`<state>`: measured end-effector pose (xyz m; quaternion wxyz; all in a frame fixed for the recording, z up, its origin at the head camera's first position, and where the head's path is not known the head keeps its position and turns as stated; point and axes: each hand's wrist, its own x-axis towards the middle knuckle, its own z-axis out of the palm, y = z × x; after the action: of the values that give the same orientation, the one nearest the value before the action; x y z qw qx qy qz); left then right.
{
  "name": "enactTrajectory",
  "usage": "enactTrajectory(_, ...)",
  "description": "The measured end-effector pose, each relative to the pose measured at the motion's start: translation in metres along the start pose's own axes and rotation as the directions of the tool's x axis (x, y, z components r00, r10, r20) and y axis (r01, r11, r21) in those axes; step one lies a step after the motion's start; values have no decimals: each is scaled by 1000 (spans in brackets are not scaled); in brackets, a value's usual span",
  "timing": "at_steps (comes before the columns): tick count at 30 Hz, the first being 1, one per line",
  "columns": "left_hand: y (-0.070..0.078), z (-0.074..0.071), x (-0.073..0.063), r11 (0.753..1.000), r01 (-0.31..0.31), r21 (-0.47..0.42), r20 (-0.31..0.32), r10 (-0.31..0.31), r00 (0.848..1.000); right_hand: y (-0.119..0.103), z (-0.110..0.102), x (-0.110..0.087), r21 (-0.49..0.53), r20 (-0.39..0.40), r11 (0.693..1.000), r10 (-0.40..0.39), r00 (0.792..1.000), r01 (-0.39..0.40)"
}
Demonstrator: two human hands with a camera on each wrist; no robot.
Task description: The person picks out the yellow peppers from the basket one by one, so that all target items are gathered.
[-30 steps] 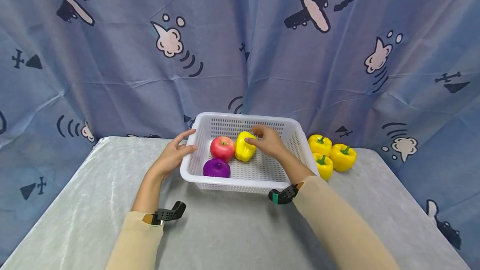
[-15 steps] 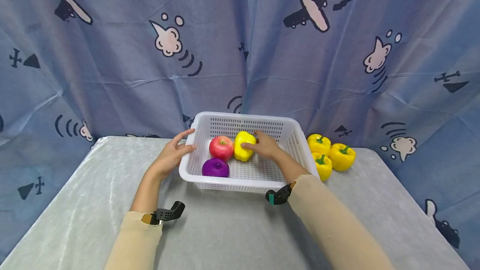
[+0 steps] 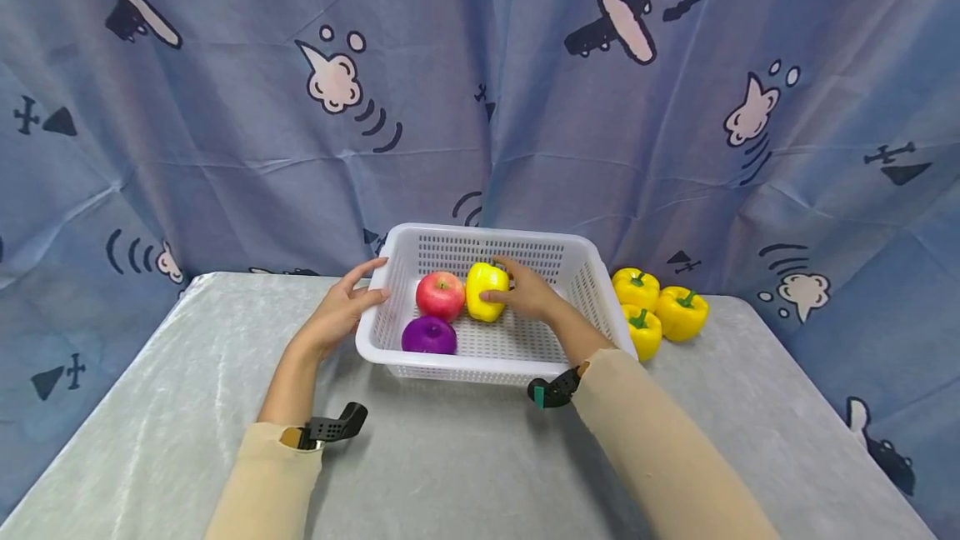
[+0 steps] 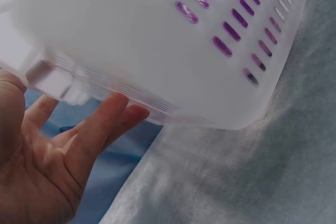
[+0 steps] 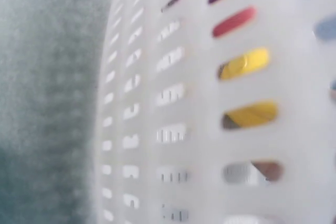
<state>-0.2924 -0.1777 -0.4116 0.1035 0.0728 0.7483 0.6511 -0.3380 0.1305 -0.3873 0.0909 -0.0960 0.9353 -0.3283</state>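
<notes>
A white perforated plastic basket [image 3: 465, 367] stands on the table in the head view. My left hand [image 3: 339, 313] holds its left rim, thumb at the top; in the left wrist view the fingers [image 4: 100, 135] touch the outer side wall. Inside, my right hand [image 3: 528, 293] grips a yellow bell pepper [image 3: 483, 283], thumb on the near side and fingers behind, partly hidden. A red apple [image 3: 440, 297] lies left of the pepper, with a round, glossy purple thing [image 3: 429, 336] in front of the apple. The basket wall hides my right hand almost wholly in the right wrist view.
Three yellow bell peppers [image 3: 682, 313] stand close together on the table, just right of the basket. A blue patterned curtain [image 3: 420, 107] hangs right behind the grey-white table [image 3: 420, 473].
My right hand has lowered around the yellow pepper in the basket, its thumb now on the front side. The left hand stays at the rim, and the view has shifted slightly.
</notes>
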Motion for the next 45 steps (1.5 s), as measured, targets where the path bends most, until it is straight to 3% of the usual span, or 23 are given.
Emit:
enactTrajectory(9, 2, 1, -2, 1000, -1, 2, 2, 1, 1000, 1, -8, -5, 73, -52, 995, -71, 996, 75)
enactTrajectory(14, 3, 1, -3, 1000, 7, 16, -4, -7, 1000, -4, -17, -9, 50, -73, 991, -117, 990, 121)
enactTrajectory(21, 4, -2, -4, 999, 5, 37, -10, -5, 1000, -19, -35, -26, 12, -100, 986, -165, 981, 167)
enactTrajectory(27, 2, -3, -5, 999, 8, 48, -2, -7, 1000, -23, -46, -47, 56, -158, 975, -203, 966, 214)
enactTrajectory(32, 3, -1, -6, 999, -5, 47, 11, 5, 1000, -23, -54, -70, 61, -240, 972, -206, 949, 226)
enactTrajectory(39, 4, 2, -5, 999, -7, 46, 10, 7, 1000, -16, -60, -103, 52, -379, 966, -215, 900, 253)
enactTrajectory(45, 4, 1, -6, 999, -11, 44, 12, 11, 1000, 0, -62, -127, 38, -428, 966, -214, 878, 254)
